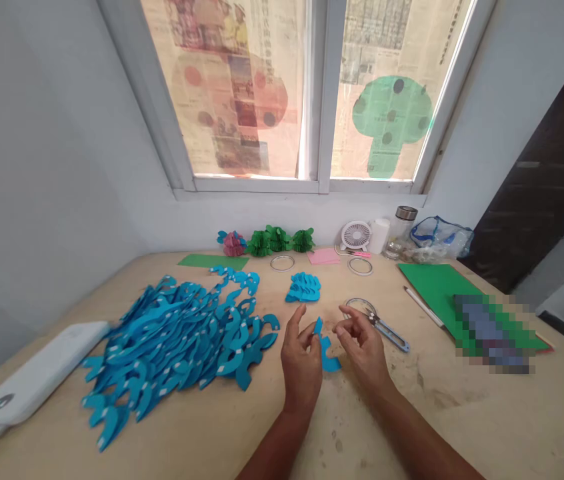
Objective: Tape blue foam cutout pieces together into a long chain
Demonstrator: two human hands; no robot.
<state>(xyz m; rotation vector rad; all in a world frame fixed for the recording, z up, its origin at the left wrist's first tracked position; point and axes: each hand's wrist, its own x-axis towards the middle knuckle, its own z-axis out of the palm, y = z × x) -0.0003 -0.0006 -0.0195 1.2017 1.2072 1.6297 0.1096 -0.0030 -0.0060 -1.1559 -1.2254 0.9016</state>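
Between the thumb and fingers of my left hand (302, 363) is a curved blue paper piece (331, 362), its narrow end pointing up. My right hand (366, 350) is just to the right, apart from that paper, with thumb and forefinger drawn together; anything between them is too small to make out. Left of my hands spreads a big heap of blue paper arcs (177, 333), many with small white squares on them. A small stack of wavy blue pieces (304, 287) lies just beyond my fingertips.
A blue-handled cutting tool (391, 335) and a tape ring (361, 305) lie right of my hand. Green sheets (432, 287) and a white pen (423, 307) are farther right. Green paper ornaments (278, 239), a fan (357, 235) and a jar (402, 233) line the wall. A white device (37, 373) sits left.
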